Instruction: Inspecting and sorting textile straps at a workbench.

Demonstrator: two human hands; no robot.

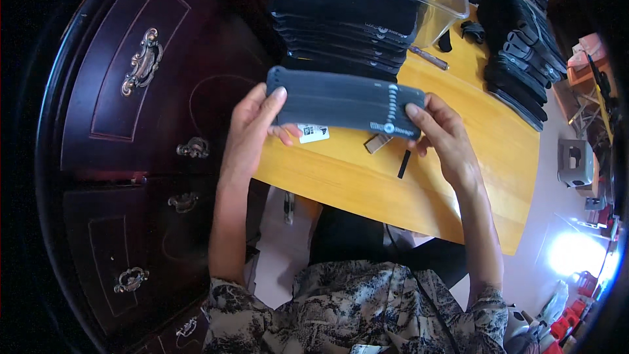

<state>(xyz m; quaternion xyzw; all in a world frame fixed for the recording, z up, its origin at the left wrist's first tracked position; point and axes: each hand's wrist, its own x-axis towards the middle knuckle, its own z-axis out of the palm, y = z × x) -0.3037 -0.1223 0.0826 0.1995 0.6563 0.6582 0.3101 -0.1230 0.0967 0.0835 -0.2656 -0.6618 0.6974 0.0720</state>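
Note:
A flat, dark grey-black band point(334, 101) with pale printed marks near its right end is stretched between my hands above the table. My left hand point(252, 118) pinches its left end, thumb on top, beside a row of small holes. At the other end my right hand point(447, 132) grips it with the thumb on the front face. A white label point(314, 132) with a printed code shows just below the band, near my left fingertips; whether it is attached cannot be told. Beneath lie a small brown block point(377, 142) and a narrow black strip point(404, 164) on the tabletop.
The yellow wooden table point(485, 177) carries a tall stack of black bands point(341, 19) by a clear plastic bin point(449, 0). Further right are more black piles point(517, 72) and a slim tool point(429, 58). Dark wooden drawers point(131, 65) stand close on the left.

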